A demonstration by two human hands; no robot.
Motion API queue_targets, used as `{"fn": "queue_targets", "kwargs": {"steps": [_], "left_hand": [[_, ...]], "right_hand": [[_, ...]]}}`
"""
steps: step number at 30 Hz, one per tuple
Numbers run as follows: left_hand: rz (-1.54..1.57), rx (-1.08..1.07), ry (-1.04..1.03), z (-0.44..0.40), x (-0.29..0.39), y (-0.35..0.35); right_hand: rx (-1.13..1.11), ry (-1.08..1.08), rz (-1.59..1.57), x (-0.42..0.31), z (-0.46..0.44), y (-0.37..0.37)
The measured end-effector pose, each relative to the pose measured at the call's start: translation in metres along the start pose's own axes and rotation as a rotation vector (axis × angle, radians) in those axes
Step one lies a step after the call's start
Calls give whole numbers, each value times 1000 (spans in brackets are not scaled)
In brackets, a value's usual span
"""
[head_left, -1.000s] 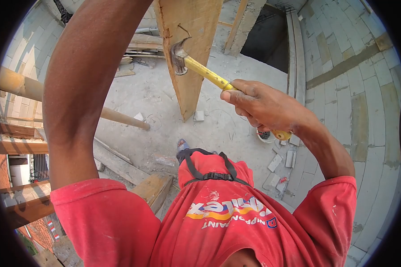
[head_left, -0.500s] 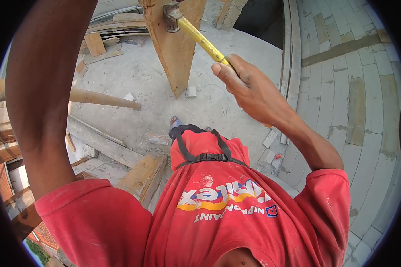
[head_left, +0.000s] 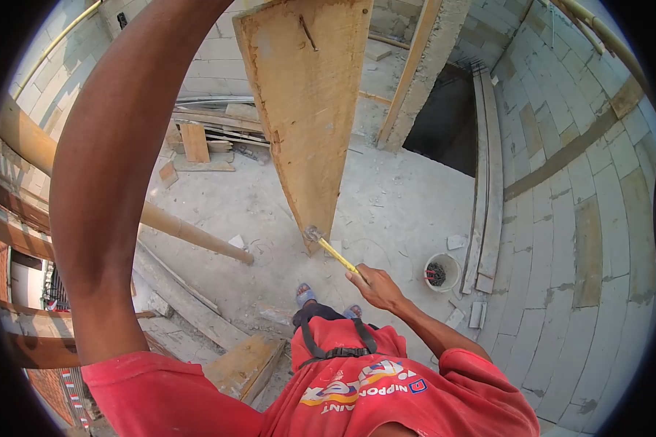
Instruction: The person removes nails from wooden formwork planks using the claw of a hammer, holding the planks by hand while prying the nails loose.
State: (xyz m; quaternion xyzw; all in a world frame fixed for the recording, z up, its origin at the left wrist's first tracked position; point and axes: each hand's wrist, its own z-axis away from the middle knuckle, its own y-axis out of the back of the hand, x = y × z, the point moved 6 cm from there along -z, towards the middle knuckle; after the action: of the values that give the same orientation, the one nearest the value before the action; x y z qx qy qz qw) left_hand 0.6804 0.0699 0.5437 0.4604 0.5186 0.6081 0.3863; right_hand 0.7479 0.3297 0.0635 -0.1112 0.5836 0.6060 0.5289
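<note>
My right hand (head_left: 377,288) is closed around the yellow handle of a hammer (head_left: 337,255), held low in front of my body. The hammer's metal head overlaps the lower end of a long wooden board (head_left: 310,116) in view; whether they touch I cannot tell. Near the top of the board a nail (head_left: 308,33) sticks out at a slant. My left arm reaches up past the upper edge of the picture, so the left hand is hidden.
A white bucket (head_left: 444,274) with dark bits inside stands on the concrete floor by the block wall (head_left: 547,291). A dark floor opening (head_left: 441,127) lies ahead right. To the left are a bamboo pole (head_left: 197,234), a thick timber (head_left: 244,364) and stacked planks (head_left: 219,120).
The view has tilted up, showing more of the board and the nail. My right hand has lowered the hammer from high on the board to near its bottom end.
</note>
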Motion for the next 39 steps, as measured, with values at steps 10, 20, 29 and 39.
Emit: {"fn": "queue_targets", "kwargs": {"steps": [10, 20, 29, 39], "left_hand": [[-99, 95, -331, -3, 23, -24], [59, 260, -285, 0, 22, -31], [24, 270, -259, -12, 20, -35], [25, 267, -291, -9, 35, -32]], "right_hand": [[-25, -91, 503, -201, 37, 252], [62, -163, 764, -279, 56, 306], [74, -85, 777, -272, 53, 300], [9, -199, 748, -280, 54, 304]]}}
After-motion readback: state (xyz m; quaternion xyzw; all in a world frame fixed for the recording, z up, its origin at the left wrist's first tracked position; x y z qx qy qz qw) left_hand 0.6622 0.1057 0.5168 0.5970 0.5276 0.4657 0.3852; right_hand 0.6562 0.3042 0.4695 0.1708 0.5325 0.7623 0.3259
